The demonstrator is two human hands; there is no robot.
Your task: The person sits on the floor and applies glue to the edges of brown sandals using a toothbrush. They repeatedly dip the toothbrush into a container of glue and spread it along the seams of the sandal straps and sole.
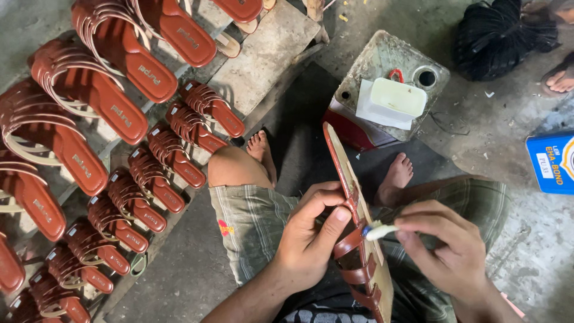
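**Sandal held on edge while a brush meets its strap side**

Lower centre of the frame: my left hand (311, 230) is closed around a brown strapped sandal (357, 239), thumb pressed along the straps and fingers wrapped behind, so that the sole stands on its edge, with its narrow end pointing up toward the middle of the frame. Held this way, the pale underside faces right and the strap ends lie exposed where the brush can get at them. My right hand (451, 248), lower right, pinches a small white brush (378, 231) between thumb and fingertips; its blue-tipped end touches the sandal just where a strap crosses the sole's edge. Both hands are therefore closed on something, neither spread wide.

Above the hands, upper centre-right, a stained metal can (388, 81) lies flat on the floor with a white tub (397, 98) resting on top of it, near enough to be within the brush's reach. My knees and bare feet frame the dark mat (299, 137) between me and the can.

Left half of the frame: finished sandals (113, 101) and smaller strapped uppers (173, 152) are laid in slanting rows on wooden boards (263, 54), each piece apart from its neighbour, as I judge, to keep the surfaces from touching. A blue box (553, 161) sits at the right edge; a black bundle (505, 36) and another person's foot (559, 78) occupy the upper right corner.
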